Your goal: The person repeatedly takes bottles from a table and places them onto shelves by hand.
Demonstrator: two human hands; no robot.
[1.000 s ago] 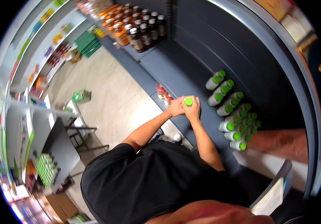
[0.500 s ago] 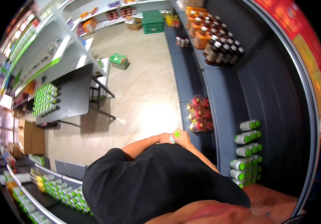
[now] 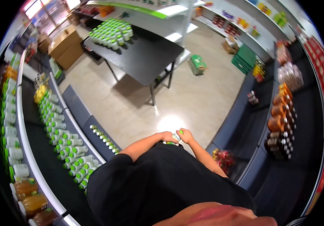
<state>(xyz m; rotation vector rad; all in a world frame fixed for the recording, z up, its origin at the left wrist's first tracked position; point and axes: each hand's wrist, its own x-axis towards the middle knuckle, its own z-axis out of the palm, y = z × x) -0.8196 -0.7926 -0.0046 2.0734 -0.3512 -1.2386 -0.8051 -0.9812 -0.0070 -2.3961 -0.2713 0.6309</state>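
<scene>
Before my waist, my left hand [image 3: 163, 136] is closed around a small white bottle [image 3: 176, 137] with a printed label and a bright green cap. My right hand [image 3: 187, 136] grips the same bottle near its cap end, fingers curled. Just under my left hand shows a white and green patch [image 3: 170, 142]; I cannot tell whether it is a second bottle. Similar white bottles with green caps stand in a block [image 3: 111, 34] on the black table [image 3: 147, 56] ahead to the left.
A left shelf holds many green-capped bottles [image 3: 69, 147] and jars of amber contents [image 3: 33, 203]. On the right shelving are dark bottles [image 3: 279, 145], orange packs [image 3: 279, 122] and red-and-gold packs [image 3: 222, 156]. A green carton [image 3: 198, 64], green crates [image 3: 245, 59] and cardboard boxes [image 3: 66, 47] stand on the floor.
My view has swung left, bringing the table and left shelf further into sight and the right shelving toward the edge. Both hands stay together on the bottle.
</scene>
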